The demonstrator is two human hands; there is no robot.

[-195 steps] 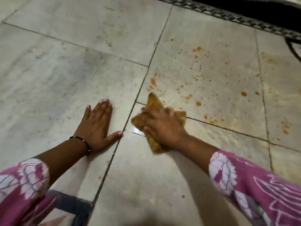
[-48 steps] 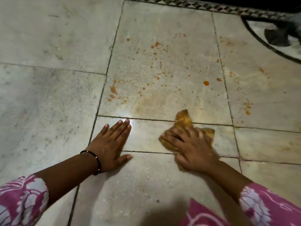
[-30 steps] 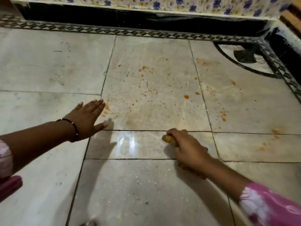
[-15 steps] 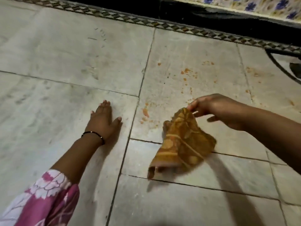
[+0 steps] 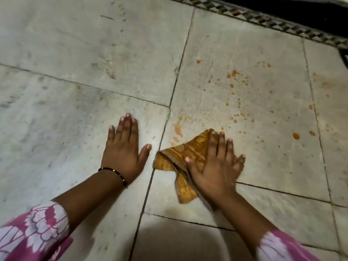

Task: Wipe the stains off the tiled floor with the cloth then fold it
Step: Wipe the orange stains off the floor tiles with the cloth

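Note:
An orange patterned cloth [image 5: 180,157] lies bunched on the pale tiled floor [image 5: 75,63] near a grout cross. My right hand [image 5: 214,164] presses flat on it with straight, spread fingers. My left hand [image 5: 124,149], with a dark bracelet at the wrist, rests palm-down on the tile just left of the cloth, apart from it. Orange stains [image 5: 235,80] dot the tile beyond the cloth, with a larger smear [image 5: 178,129] right by the cloth's far edge and two drops [image 5: 296,136] to the right.
A patterned border strip [image 5: 282,25] and a dark wall base run along the top right. Faint orange smudges [image 5: 320,80] mark the tile at the far right. Pink flowered sleeves [image 5: 33,230] show at the bottom corners.
Half a second ago my right hand held the cloth lifted by a corner above the floor. Now the cloth is down on the tile and the hand presses flat on it. The left hand stayed planted.

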